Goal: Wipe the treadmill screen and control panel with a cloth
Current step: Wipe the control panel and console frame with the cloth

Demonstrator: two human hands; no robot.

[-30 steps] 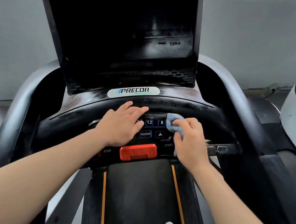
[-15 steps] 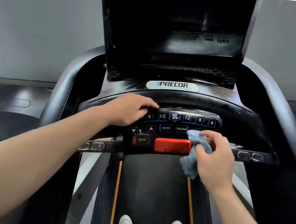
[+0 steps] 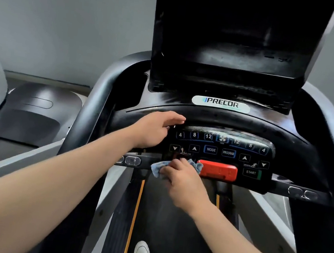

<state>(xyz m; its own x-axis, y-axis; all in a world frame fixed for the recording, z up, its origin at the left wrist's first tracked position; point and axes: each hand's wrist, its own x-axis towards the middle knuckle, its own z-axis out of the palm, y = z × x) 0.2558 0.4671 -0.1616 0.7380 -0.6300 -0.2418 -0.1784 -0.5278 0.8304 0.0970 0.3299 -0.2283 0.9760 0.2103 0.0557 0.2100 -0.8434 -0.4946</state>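
Cloth (image 3: 156,167), blue and bunched, sits pinned under the right hand (image 3: 182,177) against the lower left edge of the control panel (image 3: 221,147), touching the red stop bar (image 3: 217,170). Fingers curl over it. Unwiped keys lie up and rightward. Left hand (image 3: 154,130) rests relaxed, flat on the panel's left rim.

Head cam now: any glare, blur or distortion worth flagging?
Head view: glare washes the dark screen and the right-hand number keys on the control panel; the right hand and blue cloth are slightly motion-blurred; wide-angle bowing bends the side rails; bright ceiling lights clip in the upper corners.
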